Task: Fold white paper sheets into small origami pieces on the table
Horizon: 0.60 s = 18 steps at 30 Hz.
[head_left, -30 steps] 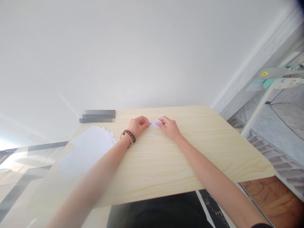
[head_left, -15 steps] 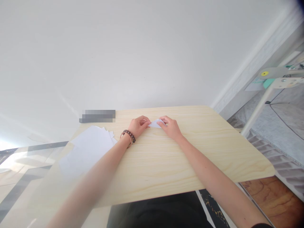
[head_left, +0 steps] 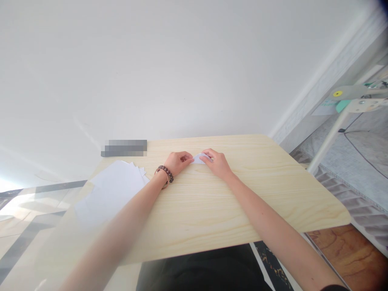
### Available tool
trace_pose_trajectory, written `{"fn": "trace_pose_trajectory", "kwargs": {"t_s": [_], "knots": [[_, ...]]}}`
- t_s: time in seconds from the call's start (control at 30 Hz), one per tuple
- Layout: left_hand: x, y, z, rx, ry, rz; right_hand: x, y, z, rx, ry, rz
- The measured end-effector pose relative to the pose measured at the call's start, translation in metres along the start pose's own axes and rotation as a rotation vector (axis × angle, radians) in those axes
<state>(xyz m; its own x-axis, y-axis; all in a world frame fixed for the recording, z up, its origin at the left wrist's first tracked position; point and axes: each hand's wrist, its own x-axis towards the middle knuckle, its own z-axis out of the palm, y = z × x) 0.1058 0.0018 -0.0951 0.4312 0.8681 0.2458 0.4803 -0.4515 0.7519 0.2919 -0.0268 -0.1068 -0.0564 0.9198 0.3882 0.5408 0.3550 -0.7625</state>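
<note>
A small piece of folded white paper (head_left: 198, 159) is held between my two hands, over the far middle of the table. My left hand (head_left: 178, 161) pinches its left corner between thumb and fingers. At the other end my right hand (head_left: 217, 161) grips the paper, its thumb lying on the near face and the fingers behind. The fingers hide both ends of the paper, so its full shape does not show. Dark beads (head_left: 166, 173) and a thin band circle my left wrist.
Loose white sheets (head_left: 115, 190) lie overlapping on the left of the pale wooden table (head_left: 200, 218). Behind them, by the wall (head_left: 188, 72), is a blurred-out grey block (head_left: 124, 148). A pale metal frame (head_left: 330, 137) stands beyond the table's right edge.
The left fingertips have shifted very slightly right and nearer along the paper. The paper's top edge now looks more bowed. Both hands keep their hold.
</note>
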Motion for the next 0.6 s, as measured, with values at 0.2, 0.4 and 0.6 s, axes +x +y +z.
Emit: {"fn": "trace_pose_trajectory", "kwargs": {"t_s": [0.2,0.4,0.6], "knots": [[-0.0015,0.0034,0.0013,0.084,-0.069,0.02,-0.0006,-0.0022,-0.0011,0.02,-0.002,0.006],[0.0011,-0.0023,0.0006,0.072,-0.028,-0.027,0.0005,-0.0051,-0.0013,0.154,-0.016,0.016],[0.0023,-0.0063,0.0002,0.02,0.037,-0.046,0.0026,-0.0023,-0.0012,0.172,-0.034,0.098]]}}
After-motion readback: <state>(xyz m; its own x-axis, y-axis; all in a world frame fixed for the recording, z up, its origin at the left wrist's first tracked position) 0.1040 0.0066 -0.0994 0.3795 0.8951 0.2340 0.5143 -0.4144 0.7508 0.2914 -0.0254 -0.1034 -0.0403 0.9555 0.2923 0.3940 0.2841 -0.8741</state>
